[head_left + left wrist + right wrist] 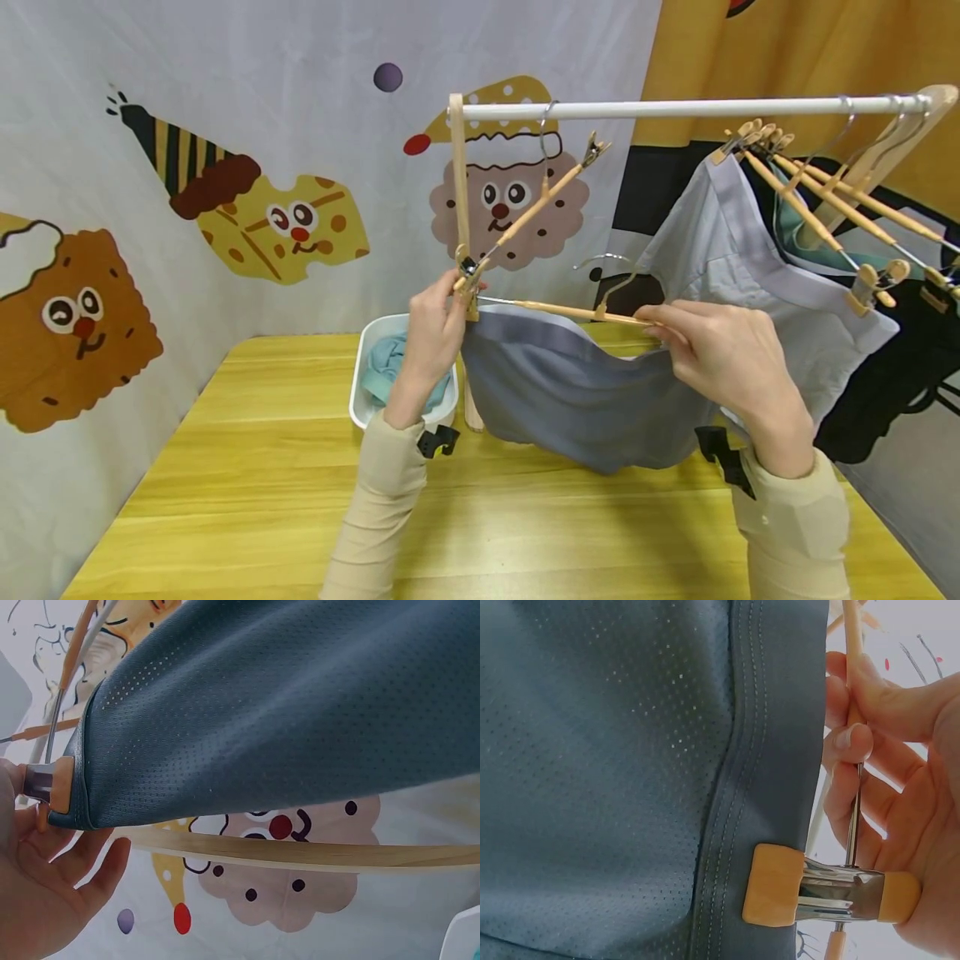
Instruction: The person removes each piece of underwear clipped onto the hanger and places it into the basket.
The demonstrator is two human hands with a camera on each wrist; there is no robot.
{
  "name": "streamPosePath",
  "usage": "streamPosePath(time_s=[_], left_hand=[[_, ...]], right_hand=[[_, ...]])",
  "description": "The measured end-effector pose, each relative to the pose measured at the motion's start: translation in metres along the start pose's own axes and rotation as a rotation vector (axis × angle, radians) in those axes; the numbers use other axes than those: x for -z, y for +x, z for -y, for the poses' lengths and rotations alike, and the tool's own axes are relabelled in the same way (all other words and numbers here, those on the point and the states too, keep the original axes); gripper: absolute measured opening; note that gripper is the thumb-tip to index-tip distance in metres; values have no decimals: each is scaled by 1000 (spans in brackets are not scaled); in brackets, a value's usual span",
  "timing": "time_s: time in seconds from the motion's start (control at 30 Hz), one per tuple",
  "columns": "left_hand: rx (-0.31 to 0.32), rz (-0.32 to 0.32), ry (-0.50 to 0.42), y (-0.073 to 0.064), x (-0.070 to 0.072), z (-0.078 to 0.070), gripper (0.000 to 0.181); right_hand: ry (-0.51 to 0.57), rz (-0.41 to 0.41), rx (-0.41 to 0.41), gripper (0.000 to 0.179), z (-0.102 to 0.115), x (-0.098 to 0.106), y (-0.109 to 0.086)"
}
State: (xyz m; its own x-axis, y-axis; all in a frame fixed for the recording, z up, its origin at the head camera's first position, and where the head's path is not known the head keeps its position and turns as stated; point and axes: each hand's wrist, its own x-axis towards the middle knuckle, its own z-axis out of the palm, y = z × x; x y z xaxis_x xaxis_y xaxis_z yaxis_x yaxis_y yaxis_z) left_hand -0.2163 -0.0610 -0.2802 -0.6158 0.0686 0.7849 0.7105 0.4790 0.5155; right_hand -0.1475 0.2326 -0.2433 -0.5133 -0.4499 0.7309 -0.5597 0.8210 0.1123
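A blue-grey perforated garment [585, 392] with a stitched waistband hangs by its waist from a wooden clip hanger [555, 310]. My left hand [435, 325] pinches the clip [61, 787] at the hanger's left end, which bites the waistband's corner. With thumb and fingers, my right hand [723, 354] grips the hanger's bar beside its hook. In the right wrist view, the other clip [772, 885] is fastened on the waistband, below the gripping fingers. The hanger's metal hook [611, 258] points up, off the rail.
A white rail [675, 108] on wooden posts spans the back, bearing a bare clip hanger [536, 208] at left. Light grey shorts [750, 250], black and green garments hang at right. Behind my left hand, a white basin [358, 392] holds teal cloth [386, 362] on the wooden table [262, 467].
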Motion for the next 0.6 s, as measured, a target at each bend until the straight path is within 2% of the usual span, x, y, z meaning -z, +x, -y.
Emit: streamPosePath(time_s=[0.17,0.3,0.47,0.6], left_hand=[[49,26,-122,-1,3,-2,58],[155,30,-243,-4,6,-5,34],[261,-9,-295,-7,8,-11,24],[275,-48,-296,-9,7,-16,25]], right_hand=[[8,-7,13,20,0,-1,-1],[12,-5,21,20,1,-2,-1],[28,22,31,23,2,-3,0],[20,32,51,24,3,-3,1]])
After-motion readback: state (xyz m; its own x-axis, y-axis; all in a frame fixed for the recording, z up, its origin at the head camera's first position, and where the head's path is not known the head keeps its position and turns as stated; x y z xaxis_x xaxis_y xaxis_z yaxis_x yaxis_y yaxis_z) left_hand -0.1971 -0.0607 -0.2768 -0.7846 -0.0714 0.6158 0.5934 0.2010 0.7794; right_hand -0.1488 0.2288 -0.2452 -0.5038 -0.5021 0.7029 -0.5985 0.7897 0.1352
